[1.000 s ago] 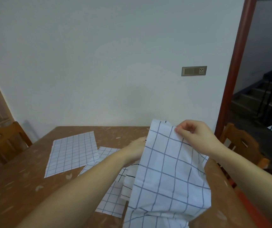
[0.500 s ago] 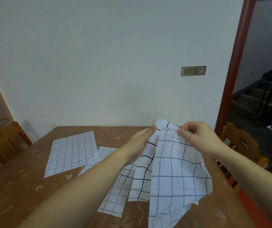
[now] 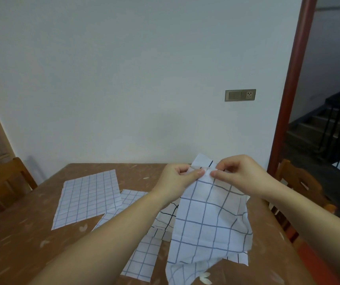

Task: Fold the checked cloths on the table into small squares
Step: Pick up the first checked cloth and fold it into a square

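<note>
A white cloth with large blue checks [image 3: 208, 221] hangs in front of me over the brown table [image 3: 17, 243]. My left hand [image 3: 177, 179] and my right hand [image 3: 239, 173] pinch its top edge close together, fingertips almost touching. Under it lies a white cloth with black checks [image 3: 166, 220]; a corner of that black-checked pattern also shows above my hands. A small-checked blue cloth [image 3: 87, 198] lies flat at the left. Another small-checked cloth [image 3: 142, 260] lies partly under my left forearm.
A wooden chair [image 3: 4, 182] stands at the table's left side and another wooden chair [image 3: 300, 182] at the right. A white wall is right behind the table. A red door frame [image 3: 292, 83] and dark stairs [image 3: 329, 124] are at the right.
My left hand came up from behind the big-checked cloth and took its top edge beside my right hand. The cloth's lower part has dropped onto the table.
</note>
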Available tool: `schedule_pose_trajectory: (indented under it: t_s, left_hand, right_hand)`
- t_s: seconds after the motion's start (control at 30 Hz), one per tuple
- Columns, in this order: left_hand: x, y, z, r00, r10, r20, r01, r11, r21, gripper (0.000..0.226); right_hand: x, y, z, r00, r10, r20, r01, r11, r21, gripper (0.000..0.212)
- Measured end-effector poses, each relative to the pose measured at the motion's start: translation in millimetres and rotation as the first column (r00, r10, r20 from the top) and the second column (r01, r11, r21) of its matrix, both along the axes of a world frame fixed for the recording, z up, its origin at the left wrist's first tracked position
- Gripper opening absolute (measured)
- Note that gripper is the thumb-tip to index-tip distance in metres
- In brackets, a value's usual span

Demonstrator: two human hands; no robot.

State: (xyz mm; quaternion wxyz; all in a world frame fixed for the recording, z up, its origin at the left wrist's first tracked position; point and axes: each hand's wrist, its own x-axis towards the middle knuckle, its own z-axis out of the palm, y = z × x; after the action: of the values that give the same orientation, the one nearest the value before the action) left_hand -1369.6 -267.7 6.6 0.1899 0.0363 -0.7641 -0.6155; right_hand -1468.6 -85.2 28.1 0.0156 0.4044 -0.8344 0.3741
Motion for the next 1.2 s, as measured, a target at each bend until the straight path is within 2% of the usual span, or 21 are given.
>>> schedule_pose_trajectory:
  t_s: [0.07,0.17,0.27,0.43,0.57,0.7,0.9,1.03,1.2]
  left_hand:
    - [0,-2,0,1.000,-0.002,0.010,0.003,1.000,-0.014,0.041]
    - [3,-1,2,0.999,-0.026,0.023,0.026,1.000,0.016,0.017]
    - [4,0,2,0.999,-0.034,0.004,0.034,0.999,0.023,0.007]
    - [4,1,0,0.998,0.069,-0.004,-0.068,0.993,0.092,0.017]
    - [4,3,2,0.998,0.066,-0.007,-0.064,0.984,0.165,0.017]
    - [5,3,9,0.999,0.038,-0.014,-0.033,0.961,0.275,0.013]
    - [9,-16,12,0.994,0.106,-0.014,-0.092,0.910,0.404,0.011]
    - [13,-36,9,0.983,0.181,-0.020,-0.157,0.900,0.407,0.010]
    - [15,-49,-1,0.974,0.226,0.027,-0.223,0.926,0.304,0.011]
  right_hand:
    - [0,-1,2,1.000,0.007,0.018,-0.007,0.999,-0.034,0.046]
    - [1,-3,2,1.000,0.013,0.018,-0.012,0.998,-0.055,0.046]
    - [1,-3,0,1.000,-0.020,0.019,0.021,0.995,-0.093,0.045]
    - [2,-3,-4,0.999,-0.026,0.025,0.029,0.992,-0.124,0.042]
    - [1,-5,-5,0.999,-0.012,0.036,0.016,0.991,-0.130,0.043]
    - [-4,-2,-7,0.998,0.013,0.056,-0.014,1.000,0.005,0.052]
    - [-5,19,-1,0.975,0.078,0.207,-0.123,0.970,0.211,0.056]
    - [-13,38,-2,0.968,0.066,0.240,-0.143,0.937,0.319,0.049]
    - [-20,45,0,0.988,0.008,0.155,-0.050,0.962,0.270,0.027]
